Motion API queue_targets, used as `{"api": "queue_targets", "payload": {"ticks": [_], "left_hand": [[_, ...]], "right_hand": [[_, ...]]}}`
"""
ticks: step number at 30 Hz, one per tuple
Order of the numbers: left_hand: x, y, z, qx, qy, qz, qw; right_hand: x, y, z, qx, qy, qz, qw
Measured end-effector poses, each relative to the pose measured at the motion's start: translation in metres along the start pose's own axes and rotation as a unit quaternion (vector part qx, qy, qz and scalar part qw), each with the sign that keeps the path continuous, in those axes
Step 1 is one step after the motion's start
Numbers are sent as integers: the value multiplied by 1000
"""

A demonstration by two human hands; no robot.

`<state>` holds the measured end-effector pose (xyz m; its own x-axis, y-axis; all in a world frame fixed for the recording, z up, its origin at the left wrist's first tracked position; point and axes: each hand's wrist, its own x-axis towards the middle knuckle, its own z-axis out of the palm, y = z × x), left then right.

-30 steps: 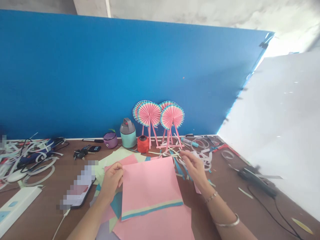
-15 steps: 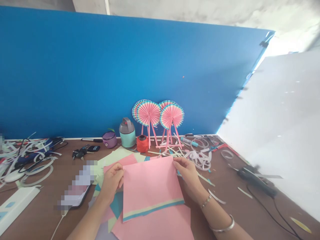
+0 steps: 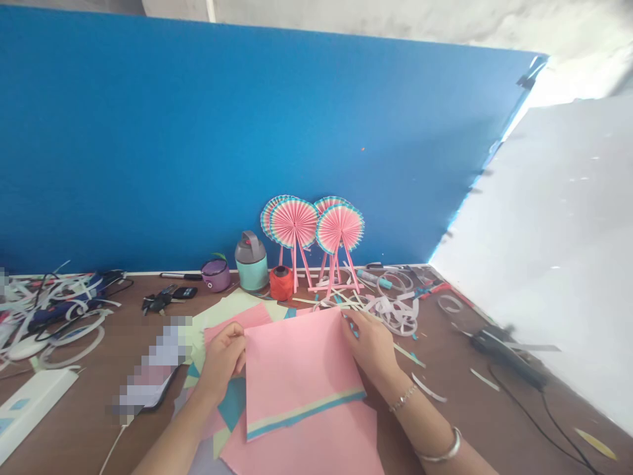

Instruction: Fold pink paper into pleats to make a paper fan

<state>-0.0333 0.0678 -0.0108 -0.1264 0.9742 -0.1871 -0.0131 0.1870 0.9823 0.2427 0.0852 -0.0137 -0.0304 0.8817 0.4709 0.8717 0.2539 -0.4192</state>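
A pink sheet of paper [image 3: 302, 369] with a cream and a blue stripe along its near edge is held tilted up between my hands. My left hand [image 3: 225, 359] pinches its upper left corner. At the upper right corner, my right hand [image 3: 370, 343] has its fingers closed on the edge, the fingertips partly behind the paper. Beneath lies a larger pink sheet [image 3: 316, 445], and to the left are loose green sheets [image 3: 212, 323], blue and pale ones, partly covered by my left arm.
Pink pleated paper fans [image 3: 295, 224] stand on stick legs by the blue partition [image 3: 198, 132]. Beside them are a red spool of cord [image 3: 281, 284], a teal flask [image 3: 252, 267] and a purple pot [image 3: 216, 275]. Paper strips [image 3: 395, 313] litter the right; a phone [image 3: 153, 369] and power strip [image 3: 34, 409] lie left.
The striped pink sheet has shifted very slightly to the right. My right hand has turned a little, its fingers curling further over the corner; my left hand keeps its pinch.
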Motion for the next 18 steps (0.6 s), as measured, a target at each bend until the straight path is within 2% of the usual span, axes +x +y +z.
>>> {"api": "queue_targets", "payload": {"ticks": [5, 10, 13, 16, 18], "left_hand": [[0, -1, 0, -3, -5, 7, 1000], [-2, -3, 1, 3, -8, 22, 1000], [-1, -3, 1, -6, -19, 24, 1000], [1, -3, -3, -36, -64, 5, 997], [1, -3, -8, -54, -139, -19, 989]], "right_hand": [[-1, 1, 3, -114, -28, -51, 992], [-4, -8, 6, -182, -84, -54, 978], [-5, -11, 10, -188, -125, -46, 973], [-5, -9, 13, -148, -132, -40, 979], [-5, -6, 13, -93, -111, -26, 989]]}}
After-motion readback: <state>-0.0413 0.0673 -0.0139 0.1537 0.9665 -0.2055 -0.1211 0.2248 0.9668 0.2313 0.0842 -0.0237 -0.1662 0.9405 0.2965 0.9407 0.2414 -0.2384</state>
